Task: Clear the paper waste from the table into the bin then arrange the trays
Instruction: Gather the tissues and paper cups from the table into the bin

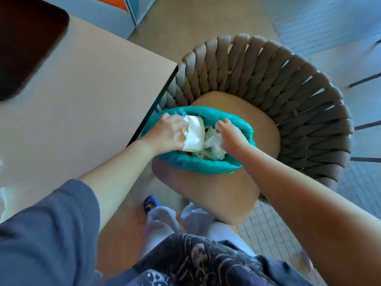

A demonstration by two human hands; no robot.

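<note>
A bin lined with a teal bag (198, 164) stands on the seat of a chair beside the table. My left hand (167, 132) grips a white paper cup or folded paper (193, 134) over the bin's mouth. Crumpled white paper waste (212, 146) fills the bin. My right hand (228, 134) hovers over the bin's right side with fingers curled, pinching the bag's rim or the paper; which one I cannot tell. A dark brown tray (26, 44) lies at the table's far left corner.
The beige table (86, 96) stretches left of the bin, its dark edge right against the bag. A woven grey chair back (288, 96) curves round behind the bin. Tiled floor lies to the right. My legs and feet are below.
</note>
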